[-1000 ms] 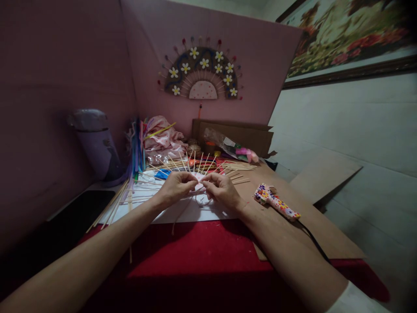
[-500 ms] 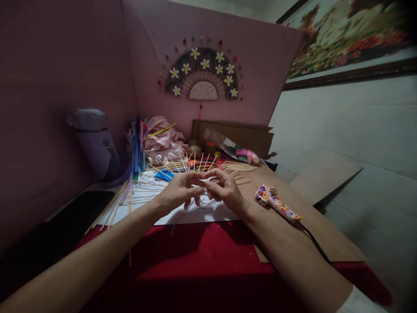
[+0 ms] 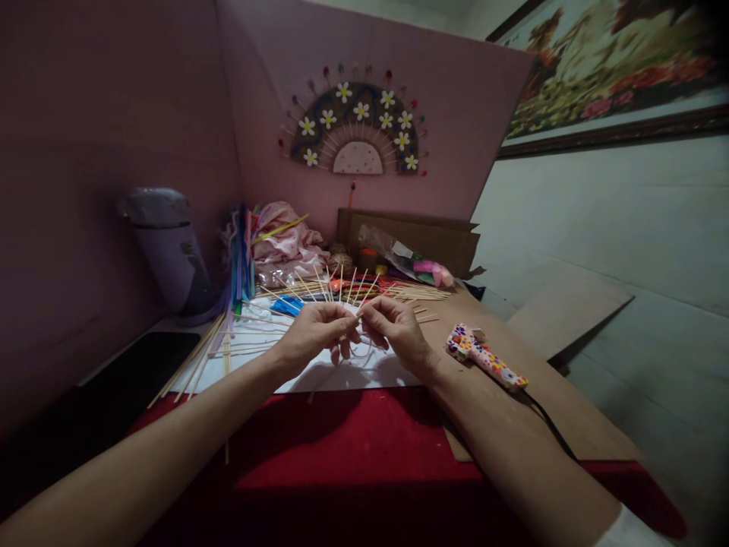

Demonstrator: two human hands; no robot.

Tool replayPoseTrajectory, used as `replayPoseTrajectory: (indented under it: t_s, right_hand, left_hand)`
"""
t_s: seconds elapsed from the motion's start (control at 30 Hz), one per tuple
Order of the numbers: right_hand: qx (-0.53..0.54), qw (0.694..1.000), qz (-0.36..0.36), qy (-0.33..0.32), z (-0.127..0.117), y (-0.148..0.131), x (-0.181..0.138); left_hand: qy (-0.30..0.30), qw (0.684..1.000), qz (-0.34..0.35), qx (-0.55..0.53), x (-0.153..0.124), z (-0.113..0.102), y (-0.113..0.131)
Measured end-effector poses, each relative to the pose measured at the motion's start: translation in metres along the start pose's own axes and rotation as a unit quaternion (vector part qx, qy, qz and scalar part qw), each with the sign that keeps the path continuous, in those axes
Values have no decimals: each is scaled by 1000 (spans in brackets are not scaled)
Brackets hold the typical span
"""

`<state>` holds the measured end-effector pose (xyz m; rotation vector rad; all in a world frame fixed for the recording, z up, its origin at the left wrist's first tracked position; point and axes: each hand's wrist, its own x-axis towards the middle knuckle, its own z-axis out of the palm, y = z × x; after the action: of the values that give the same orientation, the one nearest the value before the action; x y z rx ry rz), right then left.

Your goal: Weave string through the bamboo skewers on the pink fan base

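My left hand point(image 3: 314, 336) and my right hand point(image 3: 397, 331) meet fingertip to fingertip a little above a white sheet point(image 3: 319, 372) on the table. Both pinch a thin pale string point(image 3: 360, 351) that loops down below the fingers. Just behind the hands a fan of thin wooden sticks point(image 3: 342, 286) spreads out from a small pale half-round base, mostly hidden by my fingers. More loose sticks point(image 3: 197, 361) lie to the left on the white sheet.
A patterned glue gun point(image 3: 484, 357) with a black cord lies on brown cardboard point(image 3: 547, 410) to the right. A purple jug point(image 3: 168, 247) stands at the left. Pink cloth point(image 3: 285, 239), a bag and a cardboard box sit at the back. A finished flowered fan point(image 3: 356, 125) hangs on the pink wall.
Both hands have lifted slightly off the sheet and drawn together, and the string now hangs in a loop from the fingertips. The view has shifted a little.
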<state>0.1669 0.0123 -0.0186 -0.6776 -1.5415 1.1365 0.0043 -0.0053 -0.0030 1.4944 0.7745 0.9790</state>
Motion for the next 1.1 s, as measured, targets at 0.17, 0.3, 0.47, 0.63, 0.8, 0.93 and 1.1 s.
replayPoseTrajectory:
  t_s: [0.17,0.3,0.47,0.63,0.8,0.93,1.1]
  right_hand:
    - [-13,1000,-13,13,3,-2,-1]
    - [-28,999,-22,22,4,-2,-1]
    - [-33,999,-23,32,5,-2,-1]
    - [-49,998,-18,27,4,0,-1]
    - [-55,998,-8,18,4,-1,-2]
    - [-55,998,-7,12,6,-3,-4]
    - [-50,999,1,9,6,-2,-3]
  left_hand:
    - [4,1000,-2,8,0,2,3]
    - [-1,999,3,34,0,3,3]
    - [-5,997,11,75,0,2,2]
    - [25,990,36,132,0,3,1]
    - [27,993,37,107,0,3,1]
    - [22,996,32,81,0,2,-1]
    - [100,978,76,166,4,-3,-8]
